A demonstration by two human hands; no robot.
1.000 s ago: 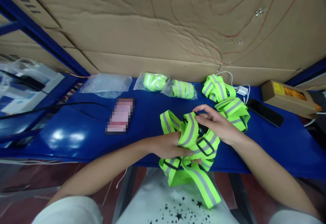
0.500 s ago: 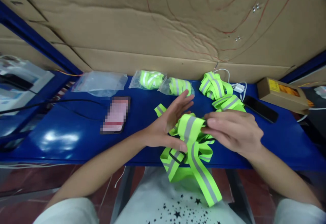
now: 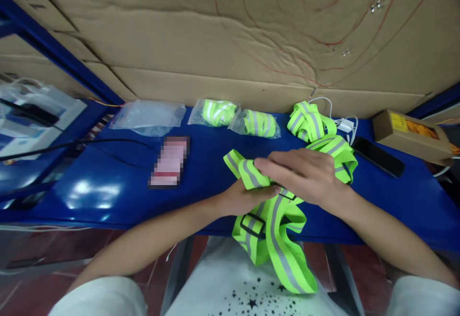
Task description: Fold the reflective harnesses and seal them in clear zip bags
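A fluorescent yellow-green reflective strap (image 3: 287,268) with a grey stripe hangs in loops past the table's front edge, over my shirt. My left hand (image 3: 244,197) is closed on it, with a turn of the strap lying over the hand and most fingers hidden. Just above and to the right, my right hand (image 3: 305,174) presses over the left, its fingers bent round the strap near a black fitting. A black slide buckle (image 3: 252,225) sits on a hanging loop below my left hand.
On the blue table (image 3: 118,177) lie a phone (image 3: 168,162), clear plastic bags (image 3: 147,117), two bagged straps (image 3: 220,113), loose bundled straps (image 3: 307,122), and a black phone (image 3: 379,157). A small cardboard box (image 3: 409,131) and white charger (image 3: 345,125) stand right. A cardboard wall (image 3: 215,52) rises behind.
My right hand has moved left, over my left hand. My left hand, spread open before, has closed on the strap, which now wraps over it. The view has shifted slightly.
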